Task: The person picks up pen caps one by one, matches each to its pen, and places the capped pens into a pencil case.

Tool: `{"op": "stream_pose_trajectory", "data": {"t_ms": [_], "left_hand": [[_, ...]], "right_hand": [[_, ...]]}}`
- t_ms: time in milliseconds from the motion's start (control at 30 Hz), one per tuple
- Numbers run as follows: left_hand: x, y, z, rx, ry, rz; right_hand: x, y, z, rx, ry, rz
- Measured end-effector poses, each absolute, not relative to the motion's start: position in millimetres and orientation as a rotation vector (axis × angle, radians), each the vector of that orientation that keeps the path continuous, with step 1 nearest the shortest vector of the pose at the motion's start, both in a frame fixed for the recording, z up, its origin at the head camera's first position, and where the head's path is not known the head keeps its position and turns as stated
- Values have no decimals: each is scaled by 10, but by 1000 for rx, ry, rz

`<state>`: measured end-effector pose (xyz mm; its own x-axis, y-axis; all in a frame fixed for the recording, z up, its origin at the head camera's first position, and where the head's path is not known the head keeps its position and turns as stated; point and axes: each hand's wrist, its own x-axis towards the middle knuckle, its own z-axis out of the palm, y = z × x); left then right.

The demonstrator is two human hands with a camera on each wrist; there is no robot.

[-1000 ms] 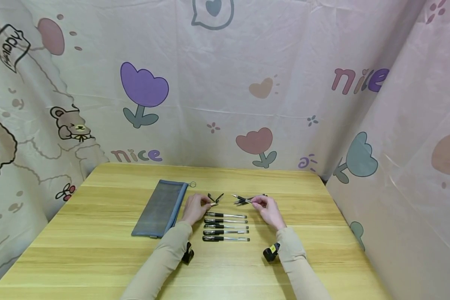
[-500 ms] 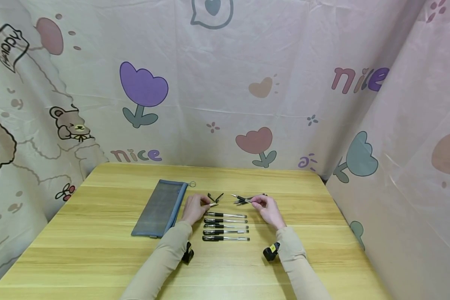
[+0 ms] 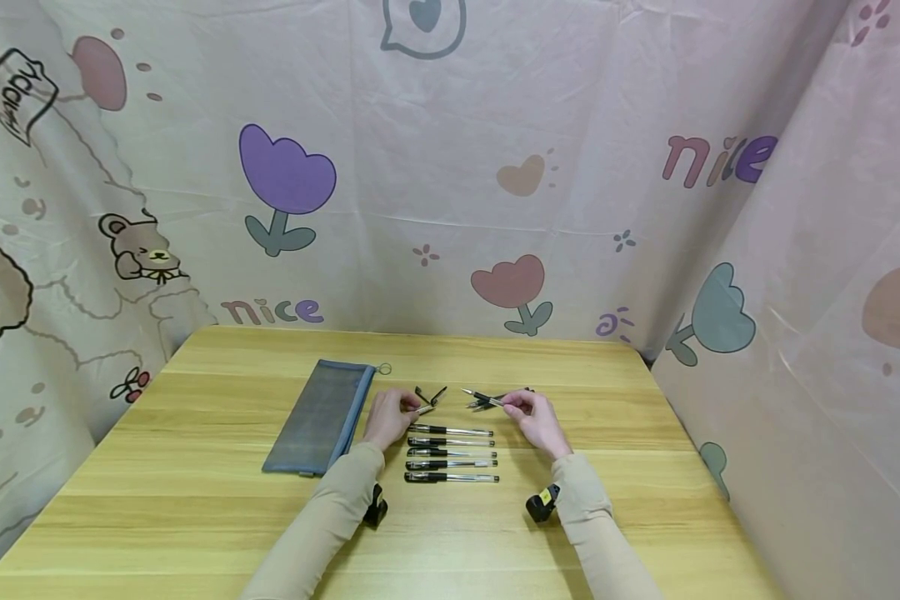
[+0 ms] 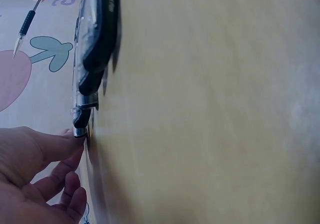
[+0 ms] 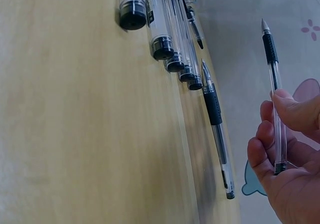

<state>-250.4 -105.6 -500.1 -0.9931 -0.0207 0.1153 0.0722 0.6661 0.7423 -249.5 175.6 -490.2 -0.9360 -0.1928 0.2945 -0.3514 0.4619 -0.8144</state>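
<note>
My right hand (image 3: 538, 423) grips an uncapped gel pen (image 5: 272, 79) by its clear barrel, its tip raised off the table and pointing left in the head view. Other uncapped pens (image 5: 212, 104) lie crossed just beyond that hand. My left hand (image 3: 390, 417) is low over the table, thumb and fingertips pinching what looks like a small pen cap (image 3: 424, 409); the fingers partly hide it. Loose dark caps (image 3: 440, 393) lie right beside those fingertips. Nearer to me, several capped black gel pens (image 3: 453, 477) lie in a parallel row between the two hands.
A grey-blue mesh zip pouch (image 3: 318, 417) with a ring at its zipper lies flat left of my left hand. The wooden table (image 3: 195, 517) reaches back to a printed curtain (image 3: 420, 167). A black wrist camera (image 3: 543, 504) sits under each sleeve.
</note>
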Motion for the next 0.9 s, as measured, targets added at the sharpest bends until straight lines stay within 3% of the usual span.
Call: {"op": "stream_pose_trajectory", "data": {"t_ms": [133, 533, 900], "left_hand": [[-2509, -1058, -5019, -36, -2754, -1252], [-2463, -1077, -4975, -87, -2746, -1356], [-2443, -1096, -4964, -284, -2741, -1397]], "right_hand": [[-2487, 1771, -4920, 550, -2500, 1485], [-2496, 1674, -4854, 315, -2680, 1462], [-2498, 1600, -4846, 398, -2714, 1373]]}}
